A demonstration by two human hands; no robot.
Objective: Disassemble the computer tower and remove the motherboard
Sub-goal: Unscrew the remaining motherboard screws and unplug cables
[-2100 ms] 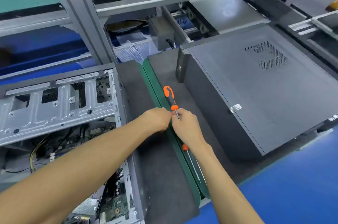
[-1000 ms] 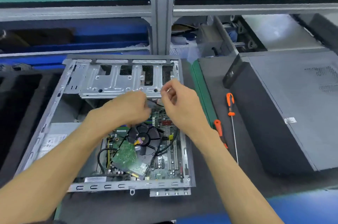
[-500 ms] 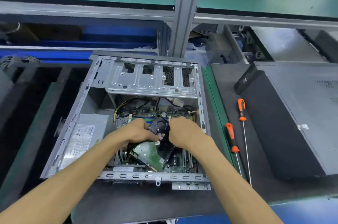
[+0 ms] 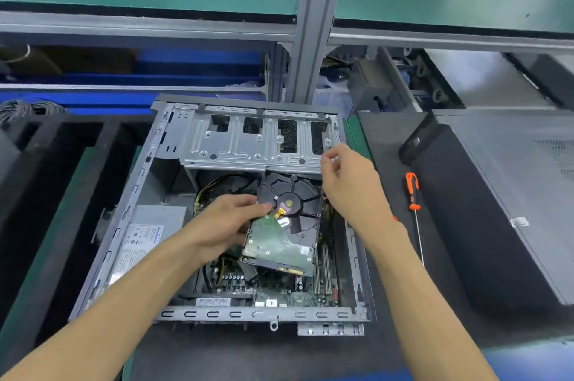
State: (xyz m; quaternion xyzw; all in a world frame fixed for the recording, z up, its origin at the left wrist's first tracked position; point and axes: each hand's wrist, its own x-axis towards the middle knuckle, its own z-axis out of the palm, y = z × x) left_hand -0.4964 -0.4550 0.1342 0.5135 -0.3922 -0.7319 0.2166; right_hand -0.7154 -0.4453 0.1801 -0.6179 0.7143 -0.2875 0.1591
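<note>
Left of frame: black foam trays, then the open computer tower [image 4: 102, 259] lying on its side at centre, power supply [image 4: 146, 237] along its left wall.

Left hand [image 4: 223, 225], centre: fingers curled round the left edge of the hard drive [image 4: 284, 225], thumb on top. Half a second ago both hands sat low on the drive among the cables; now it is raised off the motherboard [image 4: 279, 290] and tilted, circuit side up. It looks free of its cables, though the connector end is hard to read. With the drive out, the board beneath can be reached.

Drive's long axis runs from the upper centre of the frame, under the drive cage [image 4: 248, 144], down toward the lower centre; its connector edge points at the bottom of the frame. The motherboard stays flat on the case floor, lower centre.

Right hand [image 4: 351, 185]: off the drive, lifted by the cage's right end, fingertips pinched on something small and pale; I cannot tell what.

Right of frame: orange-handled screwdriver [image 4: 413, 191] on the mat, beside a closed tower [image 4: 497, 209].
</note>
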